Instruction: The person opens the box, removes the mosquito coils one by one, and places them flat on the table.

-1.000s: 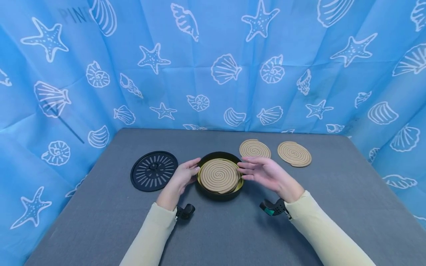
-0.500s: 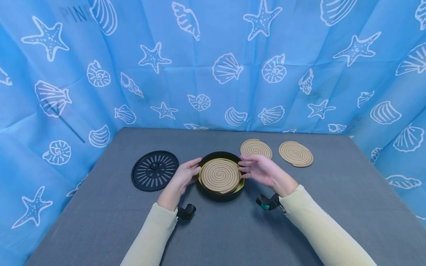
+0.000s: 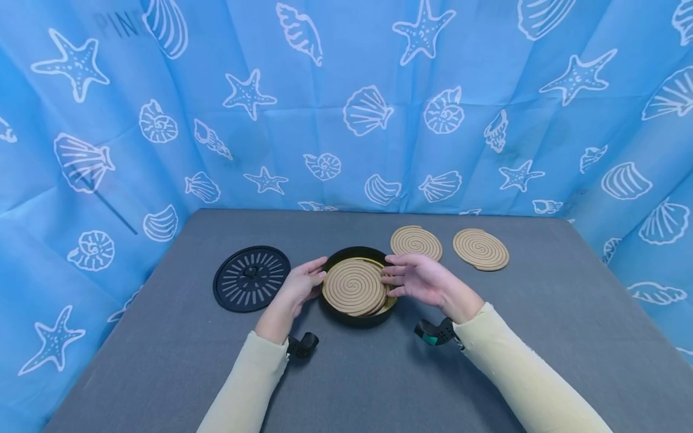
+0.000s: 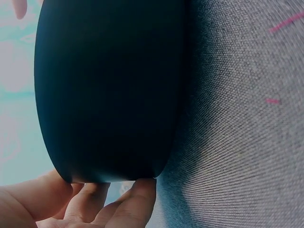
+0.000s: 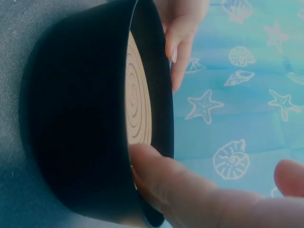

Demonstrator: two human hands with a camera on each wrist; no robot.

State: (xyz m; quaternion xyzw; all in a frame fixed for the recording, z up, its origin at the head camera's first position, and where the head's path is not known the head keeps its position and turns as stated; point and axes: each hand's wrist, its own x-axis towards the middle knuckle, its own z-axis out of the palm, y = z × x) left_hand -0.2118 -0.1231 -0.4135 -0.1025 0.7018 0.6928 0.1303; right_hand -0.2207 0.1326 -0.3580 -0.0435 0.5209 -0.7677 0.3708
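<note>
Near the middle of the table stands a black round tin point(image 3: 357, 321) with a yellow inside. A tan mosquito coil point(image 3: 354, 287) lies on top in it, with another coil's edge showing beneath at the right. My left hand point(image 3: 296, 285) holds the tin's left side; its fingers point(image 4: 137, 204) touch the outer wall in the left wrist view. Over the right rim reaches my right hand point(image 3: 422, 279), its fingers extended. In the right wrist view one of its fingers point(image 5: 166, 178) touches the coil's edge inside the rim, and the thumb point(image 5: 289, 175) stands apart.
To the left lies a black slotted lid point(image 3: 251, 279) with a small centre knob. Behind and right of the tin, a loose coil point(image 3: 417, 240) and a second loose coil point(image 3: 480, 249) lie flat on the grey table point(image 3: 346, 385). A blue shell-print curtain point(image 3: 346, 144) surrounds the table.
The top coil has shifted slightly left in the tin, showing more of the coil beneath at the right. My right fingers have moved left with it. My left hand stays on the tin.
</note>
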